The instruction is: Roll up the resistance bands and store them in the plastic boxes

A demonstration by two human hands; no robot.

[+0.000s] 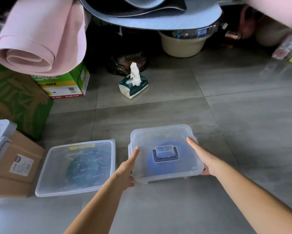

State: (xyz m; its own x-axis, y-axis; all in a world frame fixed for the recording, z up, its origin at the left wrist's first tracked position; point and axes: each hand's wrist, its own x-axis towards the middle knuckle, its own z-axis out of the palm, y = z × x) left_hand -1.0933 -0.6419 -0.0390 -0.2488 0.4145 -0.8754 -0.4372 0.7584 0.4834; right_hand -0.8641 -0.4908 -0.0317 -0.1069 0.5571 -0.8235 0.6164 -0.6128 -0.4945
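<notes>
Grey floor tiles (226, 115) fill most of the frame, and we read them from the left edge across. At the upper left we see a rolled pink mat (32, 44) above a green carton (66, 81). Below these, at the lower left, sits a brown cardboard box (18, 166). Just beside it, on the floor, lies the left plastic box (45, 186) with its lid on. Through the lid we make out a coiled dark green band (82, 168) with white print. Next comes the left hand (126, 171), grasping the left side of the right plastic box (158, 130); one digit lies straight along the lid's edge and the others tuck under the base. Farther up the frame, near the middle, a tissue pack (133, 88) stands in front of a black bag (125, 65), under a blue mat (158, 19). The right plastic box is lidded too, with a dark handle (165, 160) folded flat on top and a rolled blue band (158, 169) showing through. We cannot tell whether this box touches the floor. The right hand (207, 164) clasps its right side in the same way. A beige basin (182, 46) sits at the upper right.
</notes>
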